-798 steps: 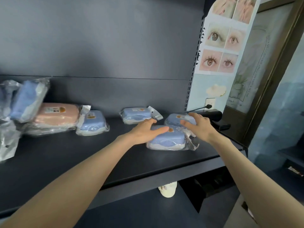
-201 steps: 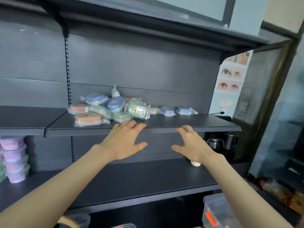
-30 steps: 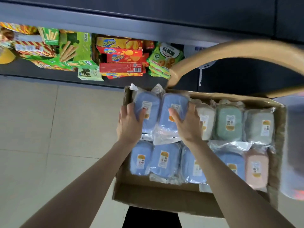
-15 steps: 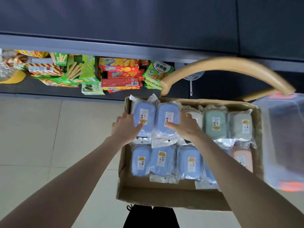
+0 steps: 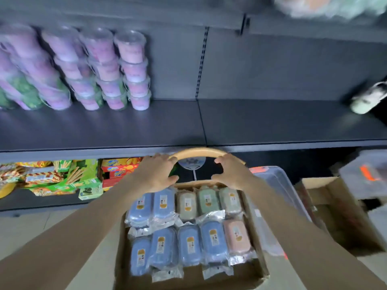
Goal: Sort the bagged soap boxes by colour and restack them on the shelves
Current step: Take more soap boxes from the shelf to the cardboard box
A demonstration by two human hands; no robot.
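Observation:
An open cardboard carton (image 5: 188, 277) below me holds bagged soap boxes in two rows. Several blue ones (image 5: 163, 204) fill its left side and front row (image 5: 188, 243). A beige one (image 5: 186, 204) and two green ones (image 5: 207, 200) lie at the back right, and a pink one (image 5: 236, 235) at the front right. My left hand (image 5: 159, 172) and my right hand (image 5: 230, 174) hover above the carton's far edge, fingers loosely curled, holding nothing. Blurred bagged boxes (image 5: 326, 5) show on the upper shelf at top right.
A dark shelf (image 5: 272, 122) runs ahead, with stacked purple tubs (image 5: 109, 70) at its left and a pale object (image 5: 366, 99) at its right. Snack boxes (image 5: 83, 176) fill the bottom shelf. A curved wooden chair back (image 5: 201, 151), a clear bin (image 5: 272, 195) and another carton (image 5: 335, 216) stand close by.
Both hands have let go of the two blue boxes, which now lie in the carton's back row. The hands have lifted away empty, and my view has tilted up to the shelves.

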